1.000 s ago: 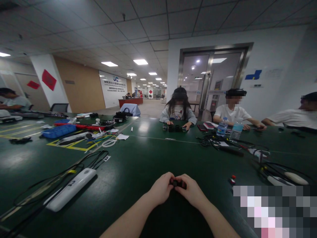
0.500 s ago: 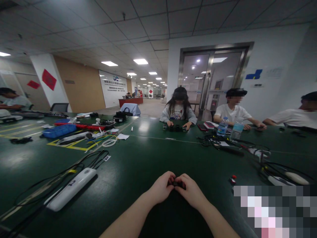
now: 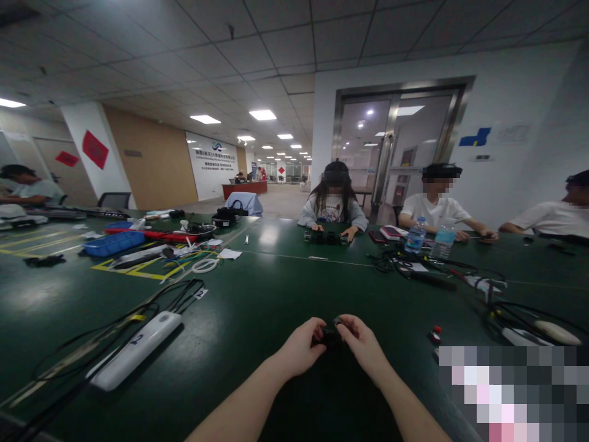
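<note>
Both hands hold dark pieces, the power strip well apart.

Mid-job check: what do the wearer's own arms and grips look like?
The left grip and right grip are bare, ungloved human hands with slim, jointed fingers. The left forearm and right forearm are bare too, narrowing toward the wrists. No sleeve, watch, bracelet, cable or marking shows; rings can't be ruled out.

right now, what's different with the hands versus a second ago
The right-hand grip moved rightward, away from the left-hand grip, with a small dark piece visible at its fingertips. The left-hand grip stays at the black object; the white bar stays put.
</note>
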The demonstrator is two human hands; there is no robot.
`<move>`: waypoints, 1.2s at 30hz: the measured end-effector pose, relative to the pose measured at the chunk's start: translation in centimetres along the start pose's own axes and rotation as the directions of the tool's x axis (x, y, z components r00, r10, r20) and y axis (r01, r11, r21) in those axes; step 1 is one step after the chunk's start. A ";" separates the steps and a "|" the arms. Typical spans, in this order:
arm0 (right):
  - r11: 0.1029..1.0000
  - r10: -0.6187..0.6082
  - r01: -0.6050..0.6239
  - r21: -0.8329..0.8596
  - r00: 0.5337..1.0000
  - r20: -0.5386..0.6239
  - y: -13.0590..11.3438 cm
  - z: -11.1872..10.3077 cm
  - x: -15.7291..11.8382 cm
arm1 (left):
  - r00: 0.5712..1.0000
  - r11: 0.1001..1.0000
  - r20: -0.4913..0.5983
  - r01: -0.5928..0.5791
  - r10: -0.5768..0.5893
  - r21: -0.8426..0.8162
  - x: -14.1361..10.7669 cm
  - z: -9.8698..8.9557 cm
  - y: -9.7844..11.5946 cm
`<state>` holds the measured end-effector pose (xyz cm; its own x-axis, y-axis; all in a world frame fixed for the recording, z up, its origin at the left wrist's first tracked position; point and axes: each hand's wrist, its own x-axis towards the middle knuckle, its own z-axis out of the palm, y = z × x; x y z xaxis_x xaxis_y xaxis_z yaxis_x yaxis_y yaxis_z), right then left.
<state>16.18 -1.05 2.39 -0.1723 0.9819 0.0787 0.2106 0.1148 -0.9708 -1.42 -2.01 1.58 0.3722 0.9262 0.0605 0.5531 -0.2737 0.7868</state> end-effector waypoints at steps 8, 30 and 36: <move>0.958 0.154 -0.120 0.262 0.982 -0.111 0.8 -0.5 0.2 | 1.000 1.000 0.024 0.003 -0.003 0.009 0.0 -0.1 0.0; 0.998 0.037 -0.042 0.048 0.994 0.101 -0.5 -0.2 -0.6 | 0.997 0.998 -0.065 0.046 -0.048 -0.035 -0.1 -0.3 0.9; 0.998 -0.051 0.046 0.034 0.985 0.163 0.3 0.1 -0.1 | 0.996 0.994 -0.064 0.049 -0.055 -0.094 0.4 0.0 -0.1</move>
<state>16.17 -1.18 2.09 -0.3370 0.9372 0.0900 0.1697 0.1545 -0.9733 -1.38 -1.61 1.51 0.2926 0.9546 0.0568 0.4980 -0.2028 0.8431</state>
